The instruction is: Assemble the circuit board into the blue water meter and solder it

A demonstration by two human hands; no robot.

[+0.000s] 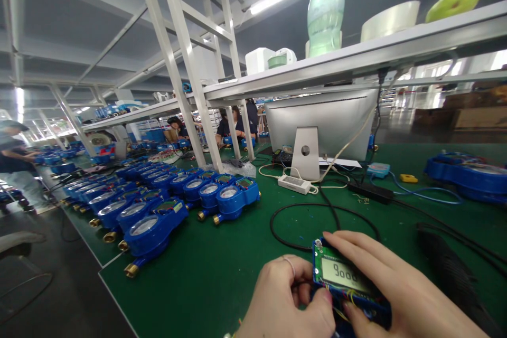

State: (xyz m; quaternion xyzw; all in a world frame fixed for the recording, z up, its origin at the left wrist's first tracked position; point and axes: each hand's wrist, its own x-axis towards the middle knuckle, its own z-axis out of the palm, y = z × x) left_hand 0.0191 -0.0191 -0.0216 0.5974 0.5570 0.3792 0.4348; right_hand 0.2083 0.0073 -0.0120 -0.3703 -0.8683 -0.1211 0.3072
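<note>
Low in the head view, a blue water meter [380, 303] sits between both my hands, its display end uppermost. A green circuit board with a lit LCD screen [344, 274] fills its top, and the screen seems to read "good". Thin yellow and red wires [350, 298] come out along the near edge of the board. Curled around the left side is my left hand [287, 296], thumb against the near edge. My right hand [396, 280] grips from the right, fingers over the far edge and thumb by the wires. The meter's lower part is hidden.
Rows of blue water meters [152, 229] stand on the green bench [190, 285] at left. Ahead are a monitor [320, 121], a white adapter [294, 184] and looping cables. A black tool [447, 264] lies right. A shelf [356, 58] hangs above. Several people work beyond.
</note>
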